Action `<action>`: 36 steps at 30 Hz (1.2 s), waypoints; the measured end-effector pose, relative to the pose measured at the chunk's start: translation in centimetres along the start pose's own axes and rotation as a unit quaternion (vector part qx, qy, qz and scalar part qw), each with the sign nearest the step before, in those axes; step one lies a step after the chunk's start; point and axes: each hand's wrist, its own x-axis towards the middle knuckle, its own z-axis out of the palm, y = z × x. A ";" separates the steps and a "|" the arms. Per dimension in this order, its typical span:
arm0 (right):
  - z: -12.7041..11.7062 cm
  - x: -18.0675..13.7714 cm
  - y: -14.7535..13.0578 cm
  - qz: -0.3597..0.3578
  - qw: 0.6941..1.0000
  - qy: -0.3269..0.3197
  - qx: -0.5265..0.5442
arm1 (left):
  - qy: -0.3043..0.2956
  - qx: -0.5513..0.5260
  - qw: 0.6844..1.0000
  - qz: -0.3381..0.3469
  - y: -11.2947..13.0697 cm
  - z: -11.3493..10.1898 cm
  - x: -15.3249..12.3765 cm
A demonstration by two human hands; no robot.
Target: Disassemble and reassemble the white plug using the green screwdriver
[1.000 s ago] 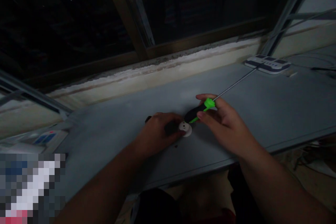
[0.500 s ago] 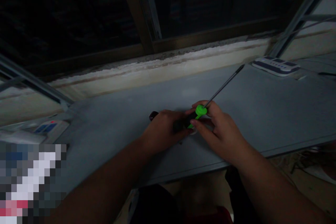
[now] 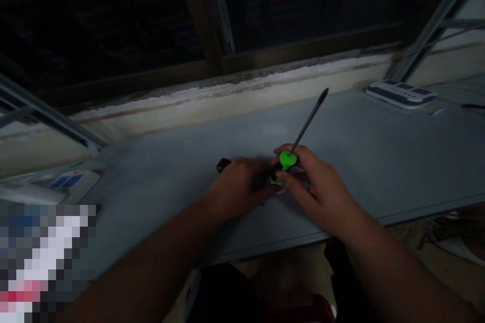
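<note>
A screwdriver (image 3: pixel 288 159) with a green and black handle and a long metal shaft is held between my hands. The shaft slants up and to the right, its dark tip pointing away from me. My right hand (image 3: pixel 322 184) pinches the handle near the green collar with thumb and fingers. Closed about the black rear part of the handle is my left hand (image 3: pixel 237 186). A dark shiny rounded object (image 3: pixel 223 165) sticks out behind the left hand; most of it is hidden. Under the fingers shows part of a white rounded piece (image 3: pixel 279 190), too covered to name.
The grey tabletop (image 3: pixel 379 161) runs along a low wall below a dark window. A white and grey power strip (image 3: pixel 401 94) lies at the back right, another white device (image 3: pixel 71 184) at the left. Metal frame posts (image 3: pixel 428 35) stand at both sides.
The screwdriver's shaft has swung left and stands steeper, as the handle turned in my hands. Both hands stay in nearly the same place.
</note>
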 end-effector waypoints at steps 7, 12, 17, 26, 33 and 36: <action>0.0 -0.2 0.3 0.013 0.998 0.019 0.056 | -0.008 -0.016 1.000 0.012 -0.2 0.2 0.0; -0.1 -0.4 0.3 0.010 0.998 0.019 0.053 | -0.006 -0.019 1.000 0.014 -0.3 0.2 0.0; -0.1 -0.1 0.0 0.014 1.000 0.000 0.019 | -0.025 -0.003 1.000 0.010 -0.3 0.2 0.1; 0.0 0.1 0.3 0.054 0.994 0.009 0.095 | -0.003 -0.008 1.000 0.017 -0.4 0.4 0.0; -0.2 0.0 1.0 0.081 0.978 0.063 0.180 | 0.002 -0.006 1.000 0.010 -0.6 0.4 0.0; -0.2 0.0 1.1 0.077 0.980 0.062 0.170 | 0.002 -0.004 1.000 0.005 -0.6 0.4 -0.1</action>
